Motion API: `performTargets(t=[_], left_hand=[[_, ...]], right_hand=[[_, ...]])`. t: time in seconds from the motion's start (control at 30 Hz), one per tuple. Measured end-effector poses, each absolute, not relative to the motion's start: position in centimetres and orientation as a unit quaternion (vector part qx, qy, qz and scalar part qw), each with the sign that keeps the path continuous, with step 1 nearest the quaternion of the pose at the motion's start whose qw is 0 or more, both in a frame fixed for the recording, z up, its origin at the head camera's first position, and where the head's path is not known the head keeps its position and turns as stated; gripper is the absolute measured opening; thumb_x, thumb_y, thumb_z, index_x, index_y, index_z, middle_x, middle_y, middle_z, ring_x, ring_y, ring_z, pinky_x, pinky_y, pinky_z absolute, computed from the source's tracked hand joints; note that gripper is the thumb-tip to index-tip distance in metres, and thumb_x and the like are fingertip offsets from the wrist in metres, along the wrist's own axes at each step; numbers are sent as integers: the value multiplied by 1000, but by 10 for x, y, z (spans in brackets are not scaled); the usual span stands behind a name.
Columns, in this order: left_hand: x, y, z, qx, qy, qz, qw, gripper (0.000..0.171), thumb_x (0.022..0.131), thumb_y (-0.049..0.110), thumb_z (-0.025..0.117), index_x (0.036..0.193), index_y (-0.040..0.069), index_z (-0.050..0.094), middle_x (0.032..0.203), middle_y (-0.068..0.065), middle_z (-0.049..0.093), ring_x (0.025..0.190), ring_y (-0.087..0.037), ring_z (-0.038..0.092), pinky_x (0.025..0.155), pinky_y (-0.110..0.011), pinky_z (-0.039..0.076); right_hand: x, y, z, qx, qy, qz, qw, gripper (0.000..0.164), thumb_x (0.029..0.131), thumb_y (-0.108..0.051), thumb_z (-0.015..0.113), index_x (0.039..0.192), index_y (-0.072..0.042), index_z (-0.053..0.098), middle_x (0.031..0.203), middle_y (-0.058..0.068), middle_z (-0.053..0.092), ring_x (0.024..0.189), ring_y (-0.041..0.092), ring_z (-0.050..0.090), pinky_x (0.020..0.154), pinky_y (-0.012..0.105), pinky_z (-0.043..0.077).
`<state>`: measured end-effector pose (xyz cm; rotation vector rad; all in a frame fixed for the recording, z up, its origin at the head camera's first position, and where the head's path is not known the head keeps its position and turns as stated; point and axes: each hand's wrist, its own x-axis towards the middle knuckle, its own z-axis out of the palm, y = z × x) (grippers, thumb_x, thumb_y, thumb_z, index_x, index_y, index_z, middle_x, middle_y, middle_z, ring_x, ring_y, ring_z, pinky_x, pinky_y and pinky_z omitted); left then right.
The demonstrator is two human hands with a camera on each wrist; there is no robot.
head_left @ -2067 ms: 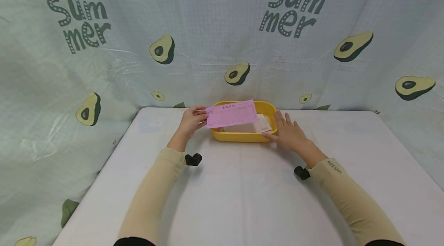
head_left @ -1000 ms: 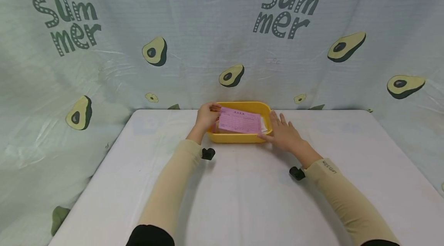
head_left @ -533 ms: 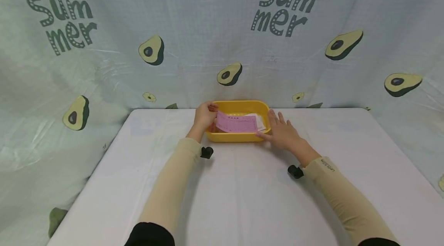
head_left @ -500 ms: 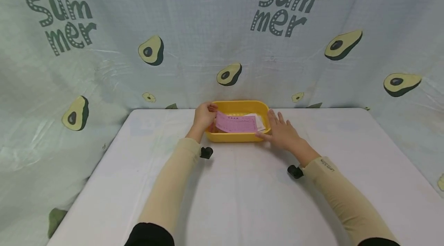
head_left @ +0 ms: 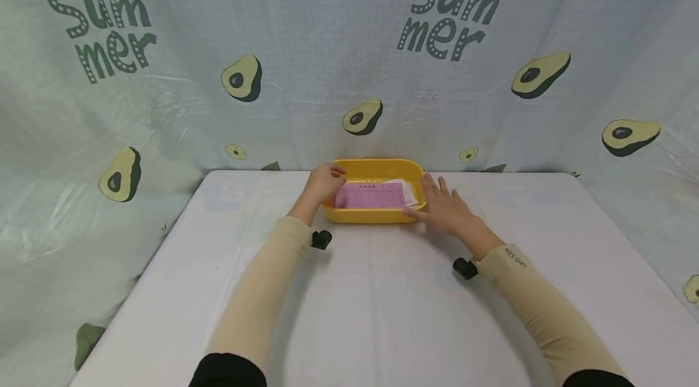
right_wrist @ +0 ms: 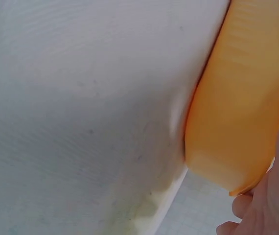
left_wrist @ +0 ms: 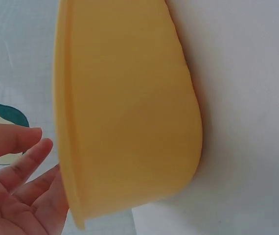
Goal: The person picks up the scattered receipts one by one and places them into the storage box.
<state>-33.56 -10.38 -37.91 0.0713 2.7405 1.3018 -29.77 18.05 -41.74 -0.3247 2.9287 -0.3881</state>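
A yellow plastic basin (head_left: 377, 216) stands at the back of the table. Inside it lies a pink printed paper slip (head_left: 371, 196), with a white paper (head_left: 406, 191) partly under its right end. Over the basin's left rim is my left hand (head_left: 323, 182); its fingers are loosely bent, and the left wrist view shows a gap between thumb and fingertips, nothing held. My right hand (head_left: 446, 208) rests against the right end of the basin, fingers spread and straight, thumb at the front rim. In the right wrist view part of that hand (right_wrist: 271, 200) is seen beside the basin wall.
The basin stands on a table with a white cover (head_left: 377, 302). Close behind the table's back edge hangs a pale curtain (head_left: 306, 23) printed with avocados and lettering. A small black device (head_left: 321, 239) sits at the left wrist, another black device (head_left: 465, 269) at the right.
The left hand has lowered the pink slip from above into the basin and let go of it; the slip now lies flat. The right hand has stayed at the basin's right end.
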Motion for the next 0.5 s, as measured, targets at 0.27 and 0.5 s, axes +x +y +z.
performTargets(t=[0.27, 0.5], left_hand=[[-331, -112, -372, 58, 914, 401, 39, 32, 104, 15, 58, 133, 2, 63, 138, -18, 61, 127, -34, 56, 107, -45, 47], [-323, -129, -373, 86, 918, 386, 4, 36, 105, 18, 57, 137, 2, 61, 143, -17, 59, 130, -36, 55, 104, -48, 49]], right_hand=[[-302, 186, -413, -113, 981, -124, 97, 113, 95, -73, 51, 162, 3, 0, 170, 20, -3, 153, 47, -3, 120, 65, 7], [-300, 193, -411, -124, 978, -138, 98, 111, 96, -72, 49, 162, 4, 2, 169, 24, -1, 152, 50, -2, 119, 66, 8]])
